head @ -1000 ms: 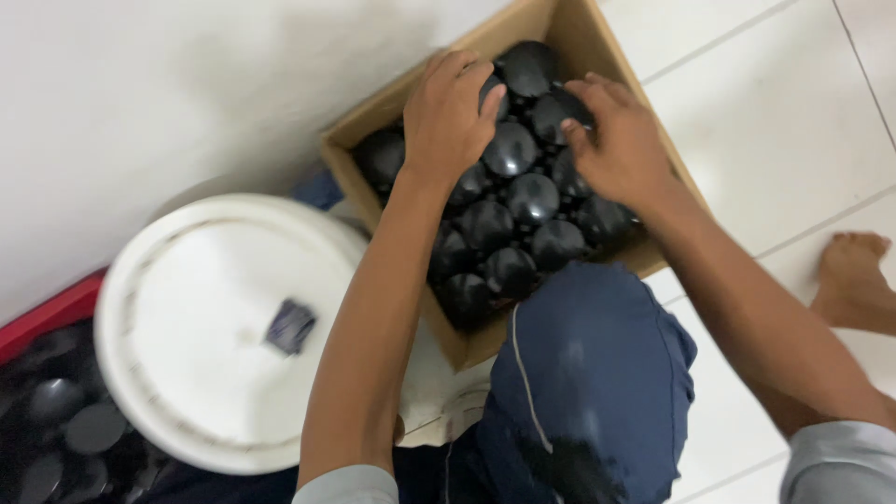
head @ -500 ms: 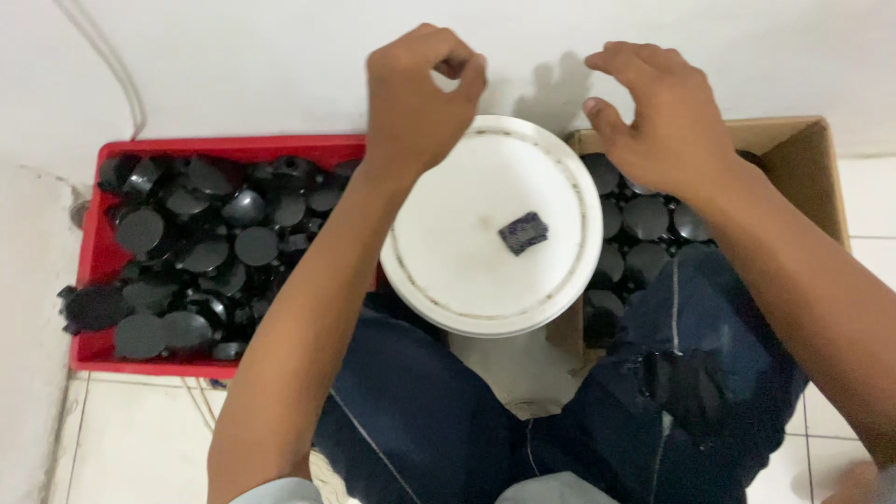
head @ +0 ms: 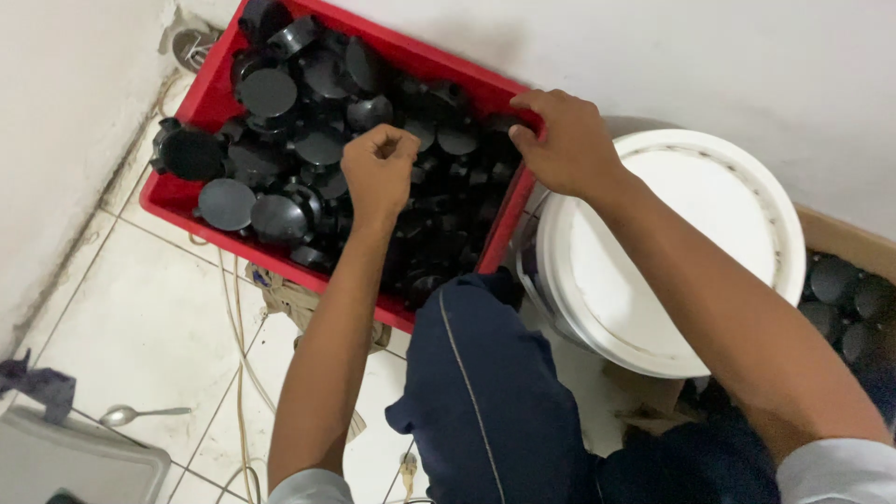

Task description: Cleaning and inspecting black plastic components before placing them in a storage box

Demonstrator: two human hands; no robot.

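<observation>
A red plastic crate [head: 177, 198] stands against the wall, piled with several black round plastic caps [head: 271, 93]. My left hand [head: 378, 173] hovers over the middle of the pile, fingers curled into a fist with nothing visible in it. At the crate's far right corner, my right hand [head: 560, 140] has its fingers bent over the red rim and its thumb inside, among the caps.
A white bucket with its lid [head: 672, 243] on stands right of the crate. A cardboard box [head: 845, 245] with more black caps is at the right edge. My knee in dark blue trousers [head: 485, 392] is below. A spoon [head: 140, 413], a cable [head: 233, 308] and a grey bin [head: 75, 467] lie on the tiled floor.
The view has swung left from the cardboard box, past the white bucket, to the red crate. Both hands left the box and came over the crate; the right one now touches its rim.
</observation>
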